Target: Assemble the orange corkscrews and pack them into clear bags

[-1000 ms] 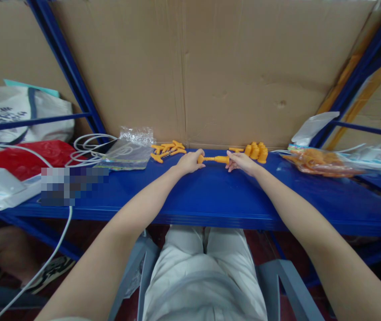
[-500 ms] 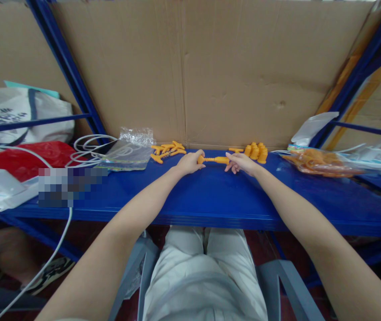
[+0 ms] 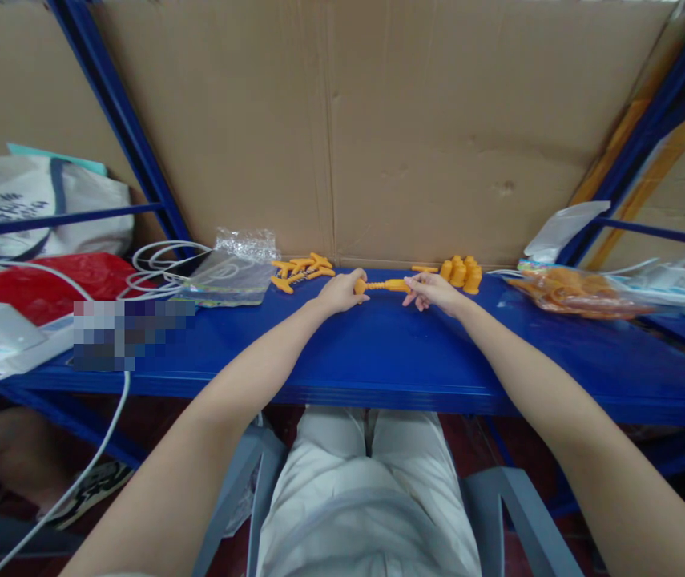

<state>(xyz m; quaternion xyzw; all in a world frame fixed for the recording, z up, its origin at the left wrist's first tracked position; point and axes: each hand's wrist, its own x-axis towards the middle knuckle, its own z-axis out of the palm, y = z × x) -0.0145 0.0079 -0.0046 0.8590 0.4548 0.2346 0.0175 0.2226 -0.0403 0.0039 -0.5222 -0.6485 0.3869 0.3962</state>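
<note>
Because the heap of orange plastic T-shaped bits (image 3: 304,269) sits by the left hand (image 3: 340,293), I think a bump could scatter it. That hand pinches one end of the long, bumpy orange plastic stick (image 3: 385,285), which lies between both hands. The right hand (image 3: 435,294) pinches the other end; loose fingers could drop it. Its knuckles could also tip the small orange plastic cups (image 3: 461,272) close by.

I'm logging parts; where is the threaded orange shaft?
In the head view, the threaded orange shaft is between the left hand and the right hand, nearer the left, toward the far side of the blue table.
</note>
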